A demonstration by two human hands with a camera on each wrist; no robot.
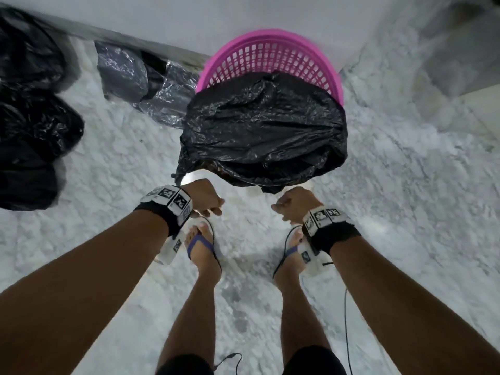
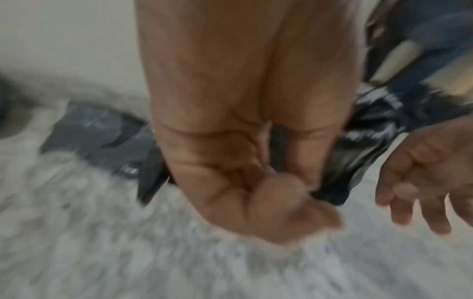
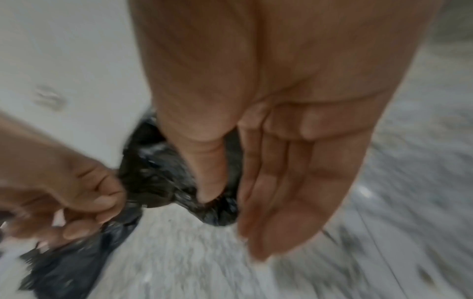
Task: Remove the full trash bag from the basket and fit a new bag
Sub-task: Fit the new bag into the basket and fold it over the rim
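A pink slotted basket [image 1: 270, 52] stands on the floor against the wall. A crumpled black trash bag [image 1: 265, 125] is draped over its near rim and hangs toward me. My left hand [image 1: 208, 201] grips the bag's near edge with curled fingers, and the left wrist view shows that hand [image 2: 268, 192] closed on the black plastic [image 2: 358, 157]. My right hand [image 1: 289, 204] is at the edge a little to the right. In the right wrist view its thumb [image 3: 210, 182] presses the bag [image 3: 153, 172] against nearly straight fingers. The basket's inside is hidden.
Bulging black bags [image 1: 32, 125] lie on the marble floor at the far left. A grey, shiny pile of folded bags [image 1: 127, 71] sits by the wall, left of the basket. My sandalled feet [image 1: 203, 244] stand right under the hands. A wall corner rises at right.
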